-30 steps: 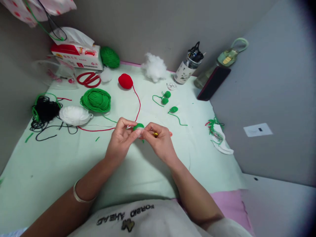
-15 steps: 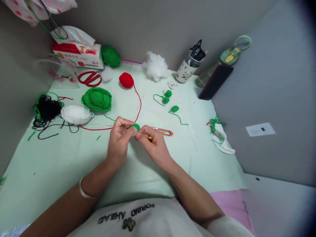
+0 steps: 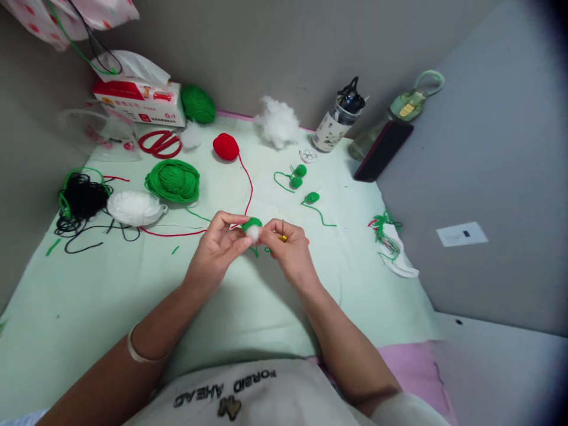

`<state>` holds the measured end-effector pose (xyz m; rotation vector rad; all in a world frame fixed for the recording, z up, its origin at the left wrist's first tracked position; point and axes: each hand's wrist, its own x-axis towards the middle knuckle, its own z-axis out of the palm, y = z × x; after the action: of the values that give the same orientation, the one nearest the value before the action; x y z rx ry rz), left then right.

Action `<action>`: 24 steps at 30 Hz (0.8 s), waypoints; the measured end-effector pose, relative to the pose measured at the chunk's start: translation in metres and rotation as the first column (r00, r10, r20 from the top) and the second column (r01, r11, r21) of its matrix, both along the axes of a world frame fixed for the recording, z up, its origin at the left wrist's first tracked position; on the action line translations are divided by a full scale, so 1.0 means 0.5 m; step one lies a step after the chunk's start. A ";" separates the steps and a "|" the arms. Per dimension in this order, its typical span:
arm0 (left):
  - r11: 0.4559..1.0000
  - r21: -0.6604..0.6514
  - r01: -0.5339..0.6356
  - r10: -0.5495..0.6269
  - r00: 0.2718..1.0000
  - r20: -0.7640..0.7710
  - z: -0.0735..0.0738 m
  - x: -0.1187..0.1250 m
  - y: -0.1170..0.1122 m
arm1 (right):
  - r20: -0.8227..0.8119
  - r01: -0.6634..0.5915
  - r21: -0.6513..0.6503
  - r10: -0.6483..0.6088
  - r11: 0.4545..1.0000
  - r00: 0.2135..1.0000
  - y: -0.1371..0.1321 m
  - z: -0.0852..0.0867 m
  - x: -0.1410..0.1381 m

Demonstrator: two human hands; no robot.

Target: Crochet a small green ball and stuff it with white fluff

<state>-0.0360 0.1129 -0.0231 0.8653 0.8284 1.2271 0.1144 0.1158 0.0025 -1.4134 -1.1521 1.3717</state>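
Stuffing, a small white fluffy tuft (image 3: 254, 233), shows against the lower side of a small rounded green crocheted piece (image 3: 251, 223), between my two hands over the pale green cloth-covered surface (image 3: 368, 260). My left hand (image 3: 213, 244) holds the green piece between thumb and fingers. My right hand (image 3: 287, 247) has its fingertips pinched together at the tuft's right edge, with a slim tool with a yellow part (image 3: 283, 238) tucked in its grip. How far the tuft sits inside, I cannot tell. Beyond my hands lie a round red yarn ball (image 3: 226, 147) and, farther right, three little green crocheted balls (image 3: 296, 183).
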 end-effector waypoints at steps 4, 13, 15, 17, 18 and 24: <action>0.999 -0.027 -0.043 0.043 0.999 -0.003 -0.008 0.004 0.002 | -0.005 -0.052 0.003 0.052 0.999 0.999 -0.003 -0.001 -0.002; 0.994 -0.029 -0.109 0.108 0.993 -0.046 -0.005 0.006 0.005 | 0.067 -0.184 0.157 0.175 0.970 0.982 -0.008 -0.005 -0.002; 0.994 -0.035 -0.103 0.101 0.993 -0.058 -0.003 0.004 0.003 | 0.071 -0.179 0.141 0.170 0.974 0.983 -0.006 -0.008 -0.001; 0.995 -0.043 -0.087 0.084 0.994 -0.066 0.000 0.002 0.000 | 0.072 -0.169 0.114 0.161 0.979 0.984 -0.005 -0.009 0.001; 0.996 -0.044 -0.073 0.070 0.995 -0.068 0.001 0.000 -0.001 | 0.064 -0.156 0.102 0.150 0.983 0.987 -0.004 -0.009 0.002; 0.998 -0.069 0.011 -0.010 1.000 0.014 0.003 0.001 0.000 | -0.102 -0.055 0.038 0.059 0.998 0.993 -0.003 -0.011 0.005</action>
<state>-0.0355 0.1131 -0.0218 0.8043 0.8493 1.1871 0.1167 0.1142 -0.0030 -1.2785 -1.1515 1.4399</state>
